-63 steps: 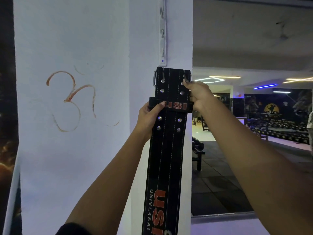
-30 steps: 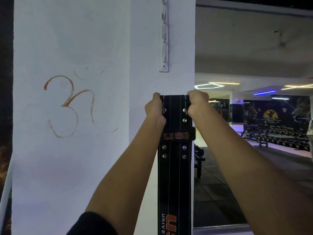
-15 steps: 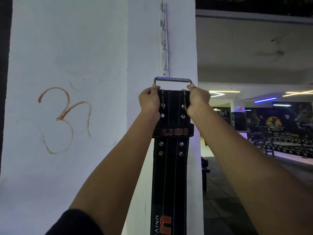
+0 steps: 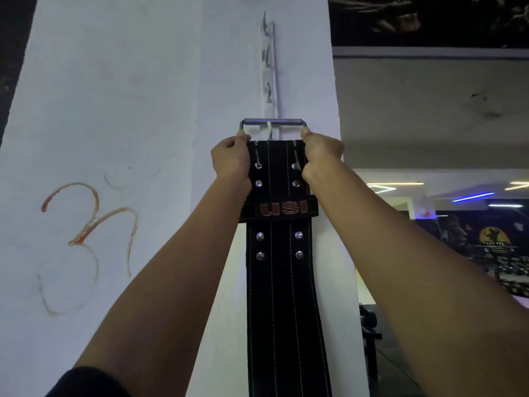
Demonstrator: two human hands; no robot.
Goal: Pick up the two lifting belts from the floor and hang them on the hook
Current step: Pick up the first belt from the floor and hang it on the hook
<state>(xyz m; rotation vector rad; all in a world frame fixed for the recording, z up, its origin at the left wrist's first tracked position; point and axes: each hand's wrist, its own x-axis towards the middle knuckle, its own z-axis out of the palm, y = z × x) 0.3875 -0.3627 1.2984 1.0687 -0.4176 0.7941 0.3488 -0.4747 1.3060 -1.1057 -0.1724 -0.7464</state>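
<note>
A black leather lifting belt (image 4: 282,282) with red "USI" lettering hangs straight down against a white pillar. Its metal buckle bar (image 4: 273,122) sits across the lowest hook (image 4: 269,128) of a white vertical hook rail (image 4: 267,67). My left hand (image 4: 230,160) grips the belt's top left edge by the buckle. My right hand (image 4: 320,154) grips the top right edge. Both arms are raised. A second belt is not in view.
The white pillar (image 4: 114,110) bears a reddish painted symbol (image 4: 86,239) on its left face. To the right opens a dim gym hall with ceiling lights (image 4: 472,196), a dumbbell rack (image 4: 509,270) and a bench (image 4: 369,333).
Both hands have lifted the belt upward along the pillar. The buckle bar, earlier below the rail, now lies over the lowest hook.
</note>
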